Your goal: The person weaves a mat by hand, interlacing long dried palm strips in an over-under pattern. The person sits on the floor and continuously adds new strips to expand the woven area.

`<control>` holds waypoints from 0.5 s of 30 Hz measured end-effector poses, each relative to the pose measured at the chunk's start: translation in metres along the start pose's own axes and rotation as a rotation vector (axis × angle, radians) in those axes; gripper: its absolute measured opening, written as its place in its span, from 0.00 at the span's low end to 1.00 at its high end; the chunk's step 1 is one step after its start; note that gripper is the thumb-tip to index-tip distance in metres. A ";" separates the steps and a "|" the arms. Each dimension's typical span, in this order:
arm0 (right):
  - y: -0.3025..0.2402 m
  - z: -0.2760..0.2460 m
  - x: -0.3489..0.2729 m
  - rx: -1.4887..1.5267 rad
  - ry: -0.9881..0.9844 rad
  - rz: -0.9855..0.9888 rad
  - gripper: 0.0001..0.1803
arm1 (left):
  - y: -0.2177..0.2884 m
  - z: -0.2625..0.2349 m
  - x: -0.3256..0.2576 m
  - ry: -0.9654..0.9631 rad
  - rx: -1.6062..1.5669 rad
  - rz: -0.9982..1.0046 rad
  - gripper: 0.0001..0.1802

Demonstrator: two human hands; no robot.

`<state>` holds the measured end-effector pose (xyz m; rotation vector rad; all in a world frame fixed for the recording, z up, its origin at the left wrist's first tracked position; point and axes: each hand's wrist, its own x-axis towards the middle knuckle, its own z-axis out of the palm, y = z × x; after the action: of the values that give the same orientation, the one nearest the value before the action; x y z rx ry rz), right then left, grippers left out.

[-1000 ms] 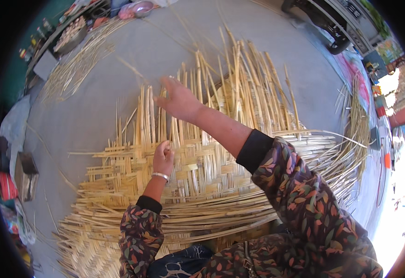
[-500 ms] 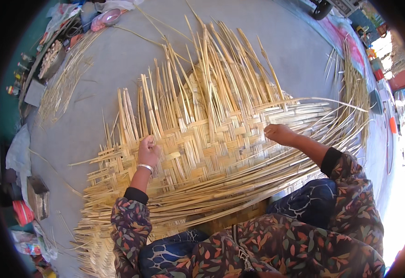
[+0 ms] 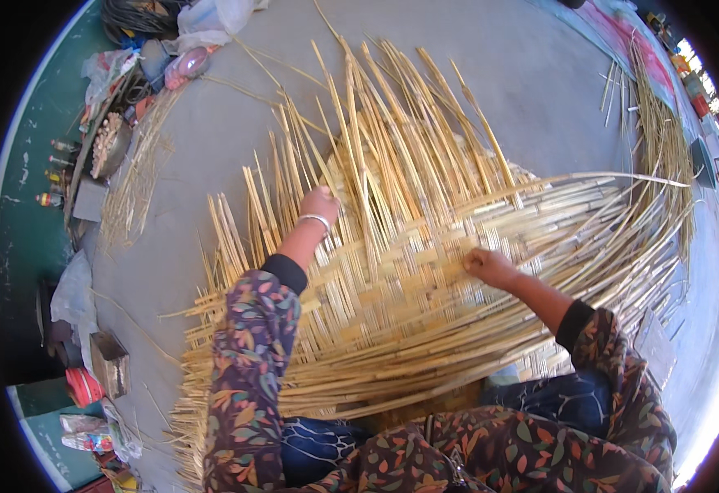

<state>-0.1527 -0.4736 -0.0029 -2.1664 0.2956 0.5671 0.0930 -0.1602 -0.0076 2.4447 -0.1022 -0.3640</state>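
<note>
A large mat of pale yellow split-cane strips point(image 3: 359, 287) lies before me, woven over and under in its middle. Loose upright strips point(image 3: 400, 156) stick out from its far edge, fanning away from me. My left hand point(image 3: 320, 204), with a white bangle at the wrist, is closed around upright strips left of the middle. My right hand point(image 3: 491, 268) rests on the woven part further right, fingers pinched together; whatever is between them is hidden. Many long strips point(image 3: 425, 337) run crosswise between the weave and my knees.
More loose strips lie on the grey floor point(image 3: 203, 181) in a left bundle point(image 3: 138, 172) and a right bundle point(image 3: 659, 140). Along the left wall are plastic bags point(image 3: 72, 292), a metal box point(image 3: 110, 366) and a red item point(image 3: 84, 386). A pink-and-blue sheet point(image 3: 622, 41) spreads at far right.
My left hand has moved away from me and to the right, from the weave's left part up to the upright strips. My right hand has slid slightly nearer. The view has shifted.
</note>
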 end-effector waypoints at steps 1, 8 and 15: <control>0.004 -0.002 -0.004 -0.030 0.020 0.002 0.15 | 0.020 0.007 0.003 -0.016 0.212 -0.048 0.25; 0.006 -0.010 -0.007 0.019 -0.031 0.033 0.12 | 0.050 0.013 0.019 -0.011 0.046 -0.255 0.24; 0.015 -0.008 -0.007 0.100 -0.055 0.010 0.10 | 0.071 0.008 0.006 0.058 0.188 0.224 0.14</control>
<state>-0.1622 -0.4895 -0.0056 -2.0504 0.2991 0.6041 0.0981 -0.2215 0.0293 2.5924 -0.3981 -0.1909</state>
